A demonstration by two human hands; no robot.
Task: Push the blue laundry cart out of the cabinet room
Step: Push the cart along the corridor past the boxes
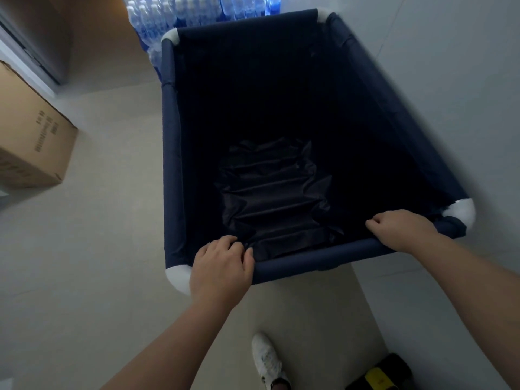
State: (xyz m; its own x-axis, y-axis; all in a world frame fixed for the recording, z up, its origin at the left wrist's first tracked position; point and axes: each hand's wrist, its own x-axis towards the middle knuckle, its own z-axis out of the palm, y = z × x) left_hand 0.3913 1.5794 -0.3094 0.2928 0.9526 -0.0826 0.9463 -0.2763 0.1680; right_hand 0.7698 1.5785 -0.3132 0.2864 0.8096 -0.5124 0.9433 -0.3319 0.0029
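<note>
Both hands on the near rail of the blue laundry cart (281, 136): left hand (221, 266) wrapped around it by the white corner, right hand (402, 229) clamped near the other. Cart sits against the wall (450, 80), water bottles (197, 12) beyond, cardboard box (31, 136) left.

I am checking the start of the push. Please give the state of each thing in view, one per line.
blue laundry cart: upright, nothing visible inside, liner creased at the bottom.
left hand: closed on the near rail, beside the white corner.
right hand: closed on the near rail, close to the other corner.
cardboard box: closed, standing on the floor.
water bottles: packed together beyond the cart.
</note>
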